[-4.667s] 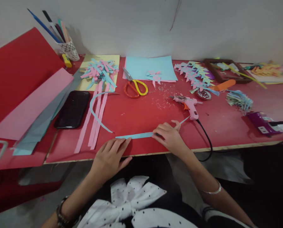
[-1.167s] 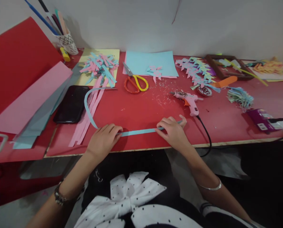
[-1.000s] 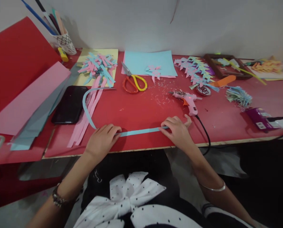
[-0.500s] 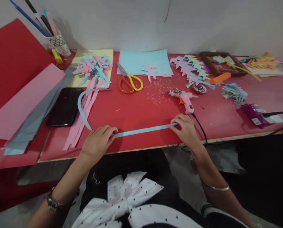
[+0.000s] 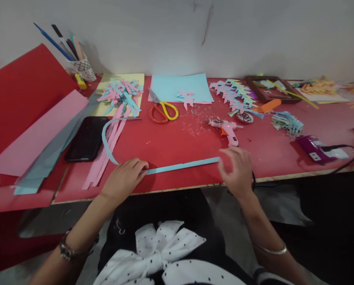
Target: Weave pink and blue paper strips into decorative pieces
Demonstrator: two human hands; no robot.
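A long blue paper strip [image 5: 181, 166] stretches across the front of the red table, its left part curling back over pink strips. Near the table edge, my left hand [image 5: 128, 174] pinches the strip between thumb and fingers. My right hand [image 5: 236, 170] is raised by the strip's right end, thumb and fingers apart, slightly blurred, with nothing visible in it. Just beyond that hand lies a pink glue gun [image 5: 226, 128] with an orange trigger. Scissors [image 5: 163, 111] with red and yellow handles rest farther back, blades partly open.
Left are a black phone [image 5: 87, 138], pink strips [image 5: 101, 162], a pile of short paper strips [image 5: 122, 95] and a pen cup [image 5: 84, 69]. Blue sheets [image 5: 179, 85] lie at the back. Right are braided paper pieces [image 5: 233, 95], a wooden tray [image 5: 262, 95] and a purple power adapter [image 5: 311, 148].
My right hand has let go of the strip's right end and spread its fingers. My left hand still pinches the strip. The camera view has shifted slightly.
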